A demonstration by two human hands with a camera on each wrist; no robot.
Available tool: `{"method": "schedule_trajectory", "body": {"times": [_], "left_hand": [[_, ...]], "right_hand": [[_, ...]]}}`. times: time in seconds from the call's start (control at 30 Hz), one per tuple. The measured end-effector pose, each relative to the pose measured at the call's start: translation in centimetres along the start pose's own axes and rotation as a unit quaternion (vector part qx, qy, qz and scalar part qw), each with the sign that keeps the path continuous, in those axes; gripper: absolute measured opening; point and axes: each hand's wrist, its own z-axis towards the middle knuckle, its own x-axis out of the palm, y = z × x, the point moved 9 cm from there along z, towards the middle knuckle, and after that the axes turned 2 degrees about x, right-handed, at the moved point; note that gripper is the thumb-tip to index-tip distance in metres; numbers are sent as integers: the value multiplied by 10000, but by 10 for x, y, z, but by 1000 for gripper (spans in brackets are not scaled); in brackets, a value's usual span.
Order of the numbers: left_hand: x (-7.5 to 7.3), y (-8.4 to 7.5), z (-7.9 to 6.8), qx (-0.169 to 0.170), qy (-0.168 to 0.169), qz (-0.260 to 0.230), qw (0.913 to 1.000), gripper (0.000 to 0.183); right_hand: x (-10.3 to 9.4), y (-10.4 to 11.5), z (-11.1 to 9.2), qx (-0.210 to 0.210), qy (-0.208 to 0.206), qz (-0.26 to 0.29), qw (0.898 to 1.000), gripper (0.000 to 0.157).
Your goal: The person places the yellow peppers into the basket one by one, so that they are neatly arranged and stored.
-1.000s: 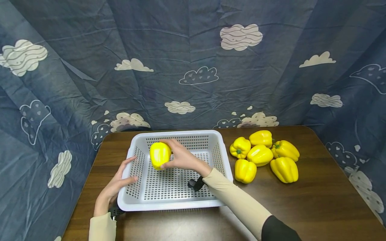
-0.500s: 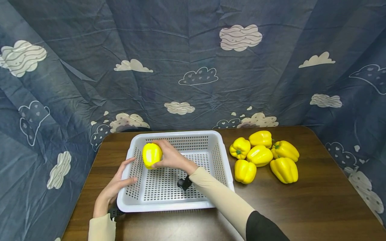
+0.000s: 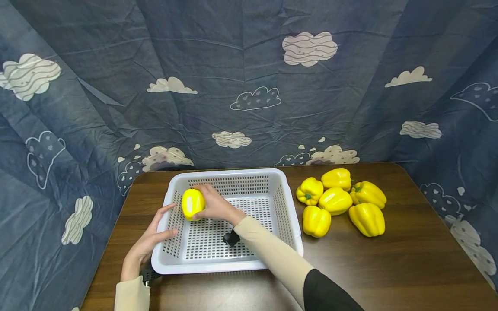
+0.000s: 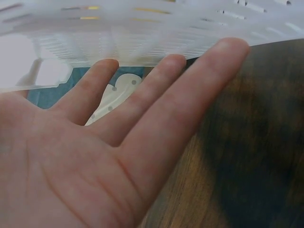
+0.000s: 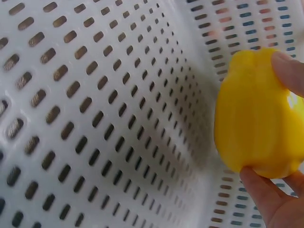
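Note:
My right hand [image 3: 215,205] grips a yellow bell pepper [image 3: 192,204] inside a white perforated plastic basket [image 3: 229,265], close to its left wall. In the right wrist view, the thumb lies on one side of the pepper [image 5: 254,114] and the fingertips [image 5: 256,185] on the other. Whether the pepper touches the basket floor, I cannot tell. My left hand [image 3: 145,242] rests at the basket's left rim, its index finger and thumb reaching over the edge. Seen from the left wrist, its straight fingers [image 4: 156,128] touch the outer wall.
Several more yellow bell peppers [image 3: 335,201] lie in a group on the brown wooden table [image 3: 408,259], right of the basket. A dark blue cloud-patterned cloth [image 3: 256,65] hangs behind the table and along both sides.
My right hand has moved left with the bell pepper, from further inside the basket to near its left wall, and slightly lower at the end. My left hand has stayed at the rim.

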Motion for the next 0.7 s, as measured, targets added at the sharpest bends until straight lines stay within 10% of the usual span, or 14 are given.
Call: {"method": "schedule_trajectory", "body": {"times": [0.7], "left_hand": [[-1,2,0,-99,-30,98,9999,72]], "right_hand": [[17,-10,-1,411,398,-491,9971,98]]}}
